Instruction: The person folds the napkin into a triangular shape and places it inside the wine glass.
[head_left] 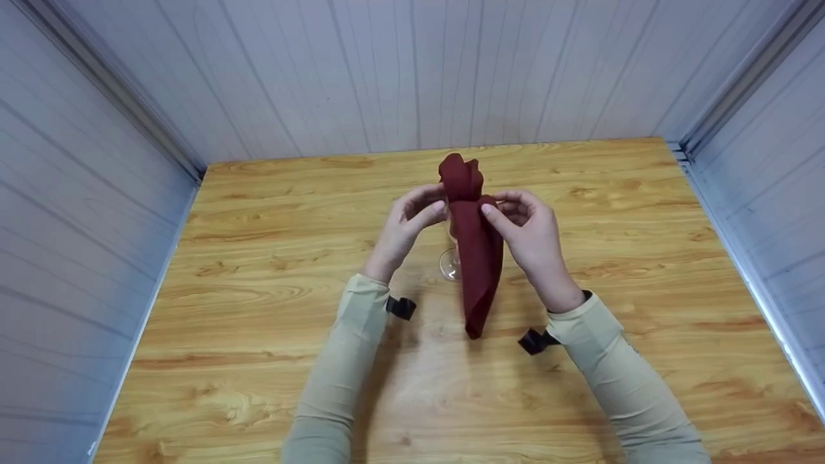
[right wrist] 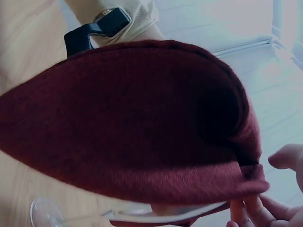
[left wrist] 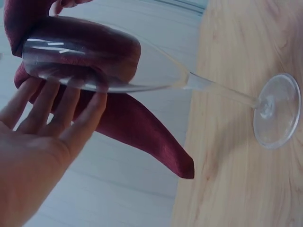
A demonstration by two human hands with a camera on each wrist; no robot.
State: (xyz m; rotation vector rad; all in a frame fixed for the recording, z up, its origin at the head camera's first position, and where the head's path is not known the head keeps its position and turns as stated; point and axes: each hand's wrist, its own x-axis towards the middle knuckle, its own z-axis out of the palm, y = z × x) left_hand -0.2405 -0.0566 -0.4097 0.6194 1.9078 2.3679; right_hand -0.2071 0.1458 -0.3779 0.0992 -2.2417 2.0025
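A dark red cloth napkin (head_left: 477, 258) is tucked into a clear stemmed glass (left wrist: 161, 71), with a bunched top above the rim and a long pointed flap hanging outside. The glass stands upright; its round foot (head_left: 450, 264) rests on the table. My left hand (head_left: 407, 222) is at the glass's left side, its fairly straight fingers (left wrist: 71, 106) touching the bowl and cloth. On the other side, my right hand (head_left: 532, 235) has its fingertips (right wrist: 253, 208) against the cloth near the rim. The right thumb (right wrist: 286, 156) sits just off the fold in the right wrist view.
The wood-grain table (head_left: 258, 290) extends around the glass on all sides. Pale panelled walls (head_left: 387, 77) border it at the back, left and right. Black wrist mounts (head_left: 403, 308) stick out inward from both sleeves.
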